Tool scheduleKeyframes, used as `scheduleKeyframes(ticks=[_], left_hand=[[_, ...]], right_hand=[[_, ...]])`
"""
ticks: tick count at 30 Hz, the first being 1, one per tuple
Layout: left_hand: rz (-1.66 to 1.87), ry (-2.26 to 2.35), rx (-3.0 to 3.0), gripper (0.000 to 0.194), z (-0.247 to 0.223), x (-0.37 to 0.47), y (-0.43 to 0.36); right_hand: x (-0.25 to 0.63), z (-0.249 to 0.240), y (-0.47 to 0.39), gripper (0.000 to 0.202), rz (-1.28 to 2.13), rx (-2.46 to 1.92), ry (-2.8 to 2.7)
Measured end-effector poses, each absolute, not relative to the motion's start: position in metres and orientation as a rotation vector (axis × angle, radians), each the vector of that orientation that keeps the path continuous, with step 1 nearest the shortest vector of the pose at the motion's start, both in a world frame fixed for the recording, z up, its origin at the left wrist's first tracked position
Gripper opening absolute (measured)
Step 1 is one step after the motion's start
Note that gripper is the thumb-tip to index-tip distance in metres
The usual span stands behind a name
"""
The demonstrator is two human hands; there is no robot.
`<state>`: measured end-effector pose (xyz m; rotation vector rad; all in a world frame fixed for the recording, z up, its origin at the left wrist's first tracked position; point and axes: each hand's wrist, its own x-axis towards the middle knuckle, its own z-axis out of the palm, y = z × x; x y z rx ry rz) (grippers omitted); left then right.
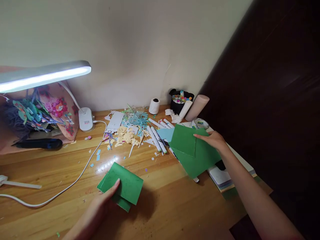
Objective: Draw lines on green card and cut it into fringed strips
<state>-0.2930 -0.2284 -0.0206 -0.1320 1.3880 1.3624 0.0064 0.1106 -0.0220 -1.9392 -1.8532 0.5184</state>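
Note:
My left hand [106,196] is closed on a folded piece of green paper [127,185], thumb on top, held above the front of the wooden desk. Its fingers are hidden under the paper. To the right, my right hand [212,140] grips green paper [200,160] by its upper right part. A smaller green piece [183,141] overlaps the larger sheet there, and I cannot tell whether the two are joined. Below this paper lie a light blue piece [166,134] and white markers [154,140], partly covered.
Paper scraps [127,133] are heaped at the back middle. A spool of white thread [154,106], a black holder of markers [177,106], a roll of tape [199,123] and a paper stack [220,176] stand around. A lit lamp [45,75] overhangs the left; its cable [82,173] crosses the desk.

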Motion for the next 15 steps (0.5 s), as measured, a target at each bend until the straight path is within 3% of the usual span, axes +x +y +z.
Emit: scheduleKeyframes(ticks=[3, 8, 15], left_hand=[[1.356, 1.402, -0.137, 0.036, -0.02, -0.294, -0.228], [1.355, 1.383, -0.132, 0.044, -0.019, -0.295, -0.227], [1.336, 1.365, -0.171, 0.049, -0.013, -0.293, -0.228]], right_hand=[[-0.002, -0.018, 0.104, 0.07, 0.65, -1.962, -1.813], [0.006, -0.009, 0.082, 0.036, 1.064, -1.844, -1.749], [0.089, 0.004, 0.043, 0.028, 1.512, -1.807, -1.368]])
